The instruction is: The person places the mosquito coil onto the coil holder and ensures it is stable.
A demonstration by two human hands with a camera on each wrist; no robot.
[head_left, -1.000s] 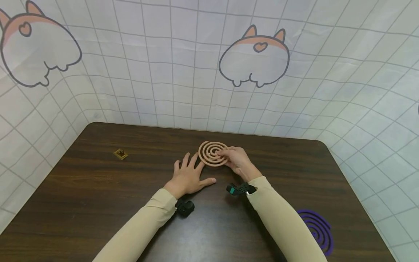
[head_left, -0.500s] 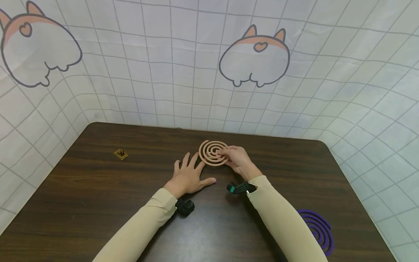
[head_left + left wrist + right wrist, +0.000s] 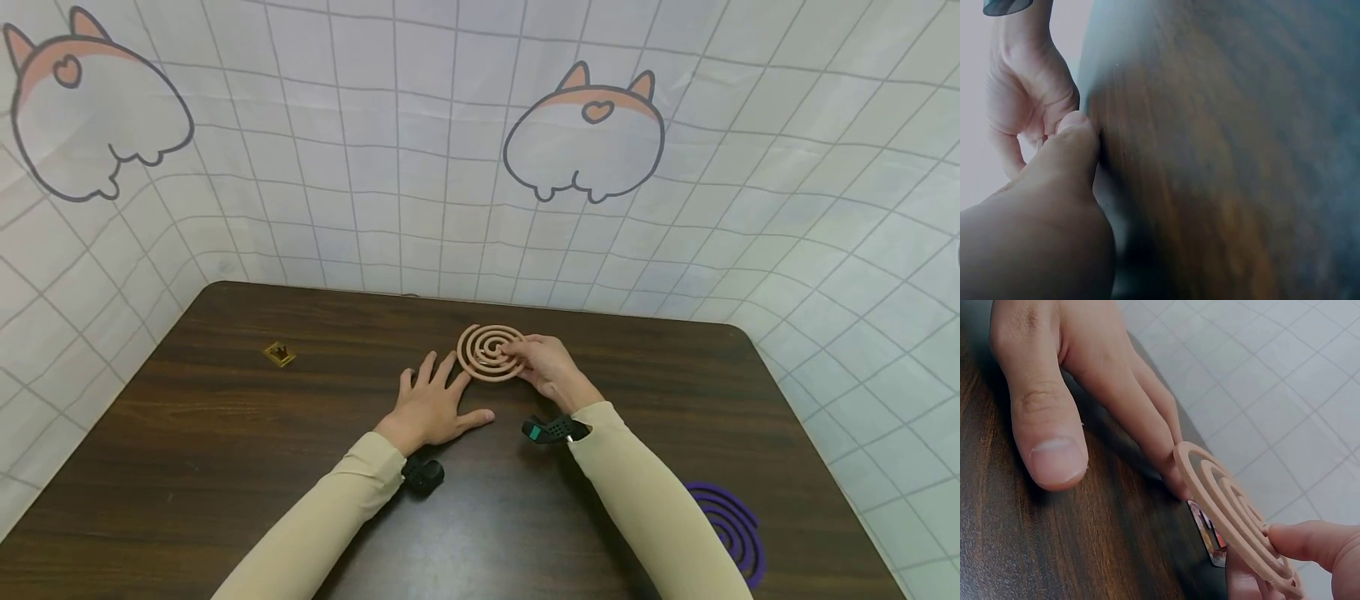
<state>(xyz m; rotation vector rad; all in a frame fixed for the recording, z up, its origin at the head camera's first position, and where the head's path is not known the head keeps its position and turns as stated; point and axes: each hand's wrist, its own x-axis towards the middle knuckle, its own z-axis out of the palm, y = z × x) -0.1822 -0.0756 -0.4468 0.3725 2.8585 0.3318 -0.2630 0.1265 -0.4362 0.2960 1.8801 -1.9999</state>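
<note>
My right hand (image 3: 553, 368) pinches a tan mosquito coil (image 3: 1205, 501) between thumb and fingers at its right side. The spiral is tilted and held above the table, as the right wrist view shows. My left hand (image 3: 429, 410) lies palm down on the table with fingers spread, its fingertips close to the coil's left edge; whether they touch cannot be told. Beneath the coil, by the left fingertips, lies a small card-like piece (image 3: 1207, 532) with a coloured print, partly hidden. The left wrist view mostly shows my left thumb (image 3: 1066, 150) in front of the right hand.
A purple mosquito coil (image 3: 756, 546) lies at the front right, partly hidden by the right sleeve. A gold diamond-shaped emblem (image 3: 280, 354) is on the dark wooden table (image 3: 225, 467) at the far left. A white checked cloth (image 3: 360, 167) hangs around the back and sides.
</note>
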